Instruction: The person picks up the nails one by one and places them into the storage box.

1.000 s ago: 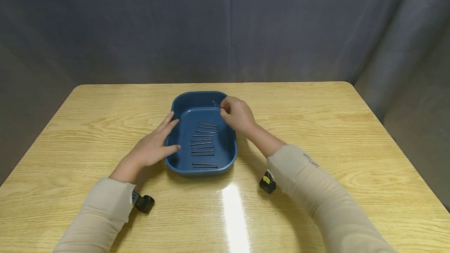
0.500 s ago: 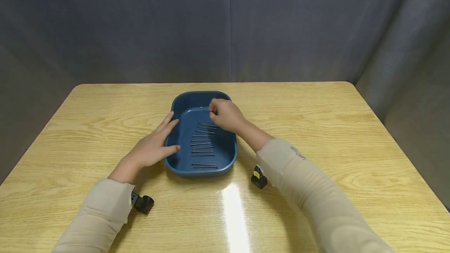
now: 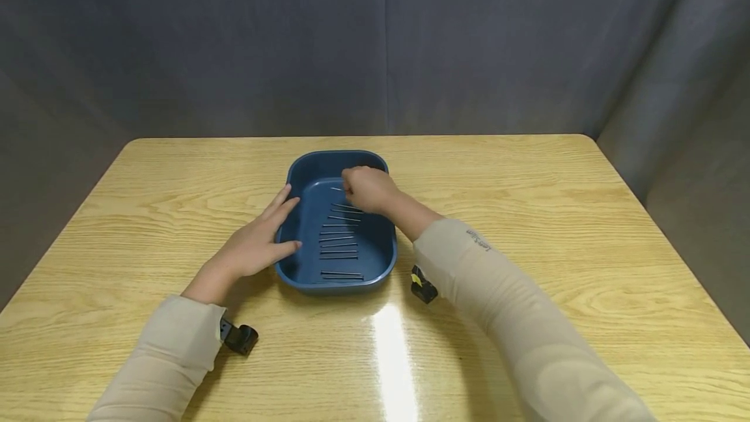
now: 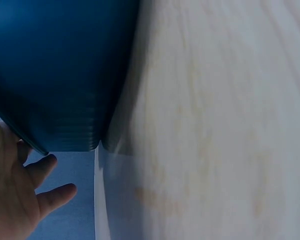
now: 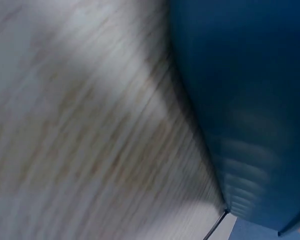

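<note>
A deep blue plastic basin [image 3: 383, 270] with rounded corners stands on the table. On its floor several thin dark nails [image 3: 338, 238] lie crosswise in a rough column, with two more nails [image 3: 342, 275] apart from them at the near end. My left hand [image 3: 252, 246] rests spread over the basin's left rim, thumb inside; its fingers [image 4: 57, 197] show beside the wall in the left wrist view. Inside the far right part, my right hand [image 3: 370, 189] pinches another nail [image 3: 336, 189], whose end pokes out to the left. My right fingertips are mostly hidden behind the hand.
The light wood-grain table [image 3: 556, 233] carries the basin near its middle, toward the far edge. Grey curtains [image 3: 375, 44] hang behind it and on the sides. Small black cameras [image 3: 241, 338] are strapped under both cuffs.
My right hand has moved left and down from the basin's right rim, taking the pinched nail toward the floor beyond the column. My left hand has stayed in place.
</note>
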Demonstrator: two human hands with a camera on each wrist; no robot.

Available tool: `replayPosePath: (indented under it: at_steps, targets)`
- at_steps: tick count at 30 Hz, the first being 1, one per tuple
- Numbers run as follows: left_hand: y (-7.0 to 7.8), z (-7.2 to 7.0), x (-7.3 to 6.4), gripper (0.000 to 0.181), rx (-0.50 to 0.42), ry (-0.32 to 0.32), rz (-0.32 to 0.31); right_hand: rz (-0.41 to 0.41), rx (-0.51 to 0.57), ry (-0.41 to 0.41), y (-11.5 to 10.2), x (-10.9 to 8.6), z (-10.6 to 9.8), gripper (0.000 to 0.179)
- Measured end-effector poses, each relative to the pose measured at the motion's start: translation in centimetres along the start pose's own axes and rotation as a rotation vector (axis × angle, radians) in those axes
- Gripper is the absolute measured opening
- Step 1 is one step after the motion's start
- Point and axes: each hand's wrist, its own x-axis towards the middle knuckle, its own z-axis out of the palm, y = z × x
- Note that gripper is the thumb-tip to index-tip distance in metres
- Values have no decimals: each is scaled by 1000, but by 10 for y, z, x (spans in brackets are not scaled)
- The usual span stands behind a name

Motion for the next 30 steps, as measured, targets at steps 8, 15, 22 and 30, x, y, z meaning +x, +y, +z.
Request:
replayPosePath:
  at_steps: [8,15,22,30]
  targets:
    - [-1,1,0,71,-8,2,9,12,-235,-110,-8,9,10,25]
    - [0,1,-2,71,-13,-1,4,56,-249,-177,-9,12,18,31]
    - [1,0,-4,71,-10,4,5,101,-258,-207,-8,12,18,26]
    - [3,-1,-4,71,-9,-1,14,118,-275,-233,-8,13,18,30]
